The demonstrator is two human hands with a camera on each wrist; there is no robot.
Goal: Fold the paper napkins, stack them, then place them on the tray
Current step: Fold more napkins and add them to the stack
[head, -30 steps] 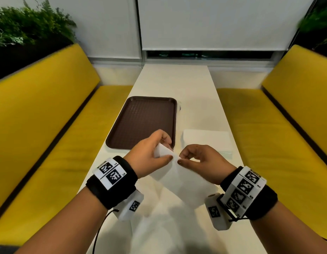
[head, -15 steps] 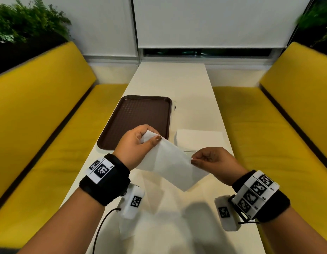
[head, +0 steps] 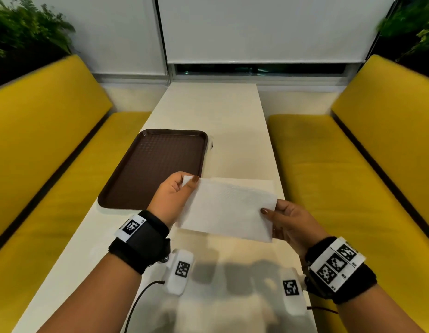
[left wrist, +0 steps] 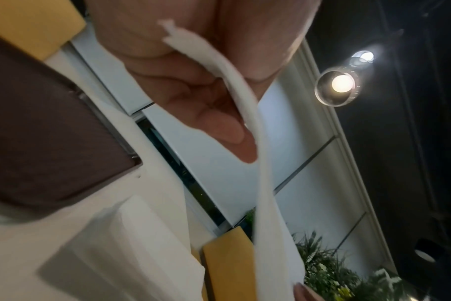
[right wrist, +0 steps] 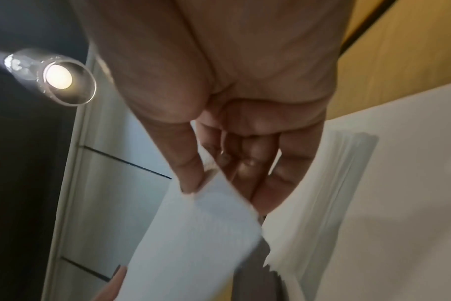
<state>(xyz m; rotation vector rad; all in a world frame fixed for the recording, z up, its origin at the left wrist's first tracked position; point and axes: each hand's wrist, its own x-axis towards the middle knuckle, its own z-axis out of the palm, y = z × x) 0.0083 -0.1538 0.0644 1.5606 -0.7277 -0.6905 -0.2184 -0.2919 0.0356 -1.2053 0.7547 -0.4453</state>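
Observation:
A white paper napkin [head: 226, 210] is held stretched flat in the air above the table, between both hands. My left hand [head: 188, 183] pinches its far left corner with thumb and fingers; the left wrist view shows the napkin [left wrist: 247, 114] edge-on in that pinch. My right hand [head: 268, 212] pinches the right edge, and the napkin [right wrist: 198, 234] shows under the thumb in the right wrist view. A stack of white napkins [head: 254, 182] lies on the table behind the held one, mostly hidden. The brown tray [head: 158, 164] sits empty to the left.
The long white table [head: 216, 111] runs away from me between two yellow benches [head: 40, 152] [head: 367, 164]. A small pale object [head: 210, 144] peeks out at the tray's right edge. A cable [head: 141, 299] trails from my left wrist near the front.
The napkin has been opened out: the hands moved apart, the left up and left, the right to the right, turning it from a hanging bunch to a flat sheet.

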